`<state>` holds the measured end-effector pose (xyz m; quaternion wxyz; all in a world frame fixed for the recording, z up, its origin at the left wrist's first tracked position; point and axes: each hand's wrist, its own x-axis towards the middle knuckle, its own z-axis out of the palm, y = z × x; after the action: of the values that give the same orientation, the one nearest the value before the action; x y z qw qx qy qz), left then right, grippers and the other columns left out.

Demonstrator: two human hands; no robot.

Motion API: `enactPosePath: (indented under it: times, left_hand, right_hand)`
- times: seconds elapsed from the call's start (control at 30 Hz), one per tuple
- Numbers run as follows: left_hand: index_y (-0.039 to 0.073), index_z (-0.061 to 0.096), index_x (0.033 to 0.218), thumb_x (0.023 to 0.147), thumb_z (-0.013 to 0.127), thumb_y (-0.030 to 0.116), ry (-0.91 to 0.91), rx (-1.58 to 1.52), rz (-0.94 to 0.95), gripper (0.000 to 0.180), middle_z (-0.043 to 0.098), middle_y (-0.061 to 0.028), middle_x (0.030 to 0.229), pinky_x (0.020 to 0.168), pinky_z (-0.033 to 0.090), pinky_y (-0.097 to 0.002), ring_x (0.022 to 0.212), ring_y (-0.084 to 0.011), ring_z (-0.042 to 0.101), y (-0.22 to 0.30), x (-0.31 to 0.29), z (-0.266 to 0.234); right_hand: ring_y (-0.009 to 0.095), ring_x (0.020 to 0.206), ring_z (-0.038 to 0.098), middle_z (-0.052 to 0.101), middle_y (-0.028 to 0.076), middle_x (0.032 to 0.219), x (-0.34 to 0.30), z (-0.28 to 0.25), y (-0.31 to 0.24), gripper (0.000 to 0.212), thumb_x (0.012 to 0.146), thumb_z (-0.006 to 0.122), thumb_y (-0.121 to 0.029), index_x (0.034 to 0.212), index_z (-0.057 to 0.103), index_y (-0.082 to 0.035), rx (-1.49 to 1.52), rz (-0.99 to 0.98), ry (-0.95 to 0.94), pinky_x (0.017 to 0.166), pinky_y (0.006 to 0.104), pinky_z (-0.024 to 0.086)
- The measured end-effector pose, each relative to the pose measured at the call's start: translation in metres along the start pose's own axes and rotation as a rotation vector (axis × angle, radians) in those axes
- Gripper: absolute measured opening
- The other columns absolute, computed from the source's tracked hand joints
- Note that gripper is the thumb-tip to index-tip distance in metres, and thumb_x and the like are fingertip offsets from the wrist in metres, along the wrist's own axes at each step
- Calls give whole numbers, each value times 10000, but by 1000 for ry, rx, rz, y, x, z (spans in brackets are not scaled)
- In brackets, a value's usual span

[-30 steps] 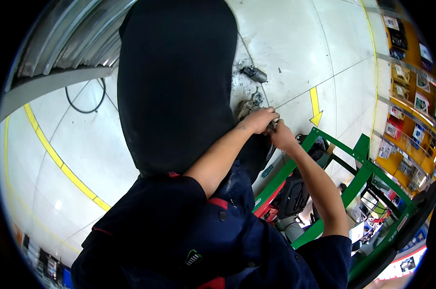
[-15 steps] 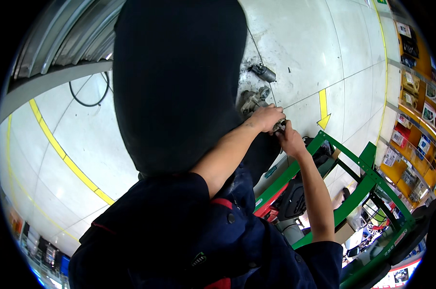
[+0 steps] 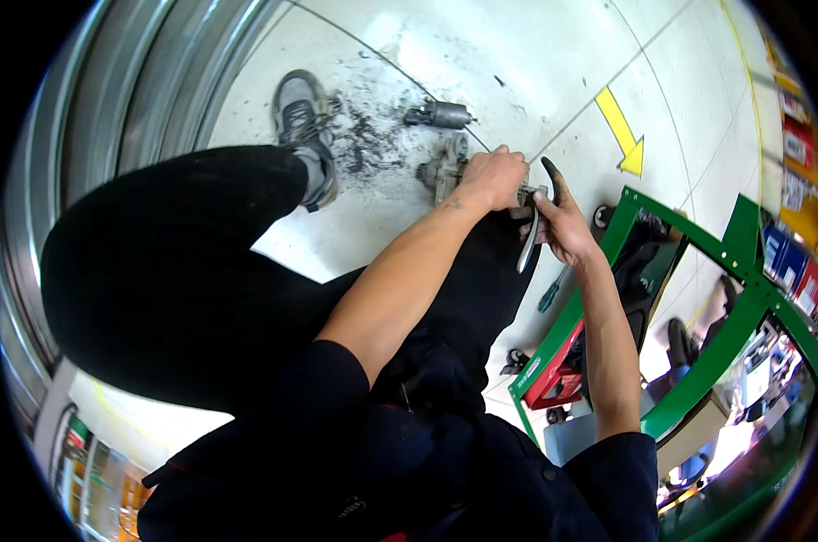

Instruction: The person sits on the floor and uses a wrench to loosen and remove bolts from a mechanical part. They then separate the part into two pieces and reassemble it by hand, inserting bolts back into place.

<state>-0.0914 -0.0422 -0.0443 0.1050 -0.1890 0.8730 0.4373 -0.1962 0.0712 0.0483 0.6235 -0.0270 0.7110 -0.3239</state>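
Note:
My left hand (image 3: 494, 181) is closed, its fingertips beside the head of a ratchet wrench; what lies inside its fingers is hidden. The ratchet wrench (image 3: 527, 244) has a shiny metal handle that points down towards me. My right hand (image 3: 563, 226) holds it near the head between thumb and curled fingers, with the dark-stained index finger stretched upward. Just left of my left hand, a grey metal housing (image 3: 443, 170) rests on the floor. Beyond it lies a dark cylindrical motor body (image 3: 447, 115) on its side.
Black grime (image 3: 364, 144) is scattered on the pale tiled floor near my grey shoe (image 3: 300, 117). A green metal frame (image 3: 680, 226) stands to the right, with a red tray (image 3: 558, 375) low in it. A teal-handled tool (image 3: 549, 295) lies beside it. Ribbed metal panels (image 3: 111, 90) rise at left.
The view has shifted, so my shoe and the floor grime now show. My hands have moved slightly apart. The wrench handle has come into sight and my right index finger has stretched out.

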Motion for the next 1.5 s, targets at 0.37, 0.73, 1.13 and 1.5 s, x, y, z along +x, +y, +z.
enactPosePath:
  times: [0.37,0.73,1.13,1.5]
  left_hand:
    - [79,570,1253,687,835,310,-15,-191,-69,666,562,-118,1217,891,510,-491,1052,-370,628,-18,24,52]
    - [153,613,1281,746,808,369,107,-163,-57,609,621,-155,1124,914,483,-468,1058,-359,609,-16,54,85]
    - [130,657,1224,721,841,286,121,-247,-30,558,621,-145,1185,921,506,-443,1100,-343,614,-30,51,74]
    - [212,644,1247,800,774,372,-10,-192,-87,492,587,-57,1277,971,465,-453,1201,-291,563,-16,56,72]
  right_hand:
    - [203,707,700,681,116,815,36,-26,64,217,1000,485,-97,1128,587,45,-83,-21,15,646,292,563]
    - [429,791,667,678,215,791,50,-61,63,324,848,717,-278,1065,605,-65,-1128,-292,449,702,506,522]
    - [399,840,694,685,268,905,68,-61,56,382,1008,559,-355,1177,676,-33,-623,-247,543,738,394,529]
    - [319,758,715,683,220,781,64,-63,72,301,984,601,-239,1136,690,6,-818,-547,532,704,372,528]
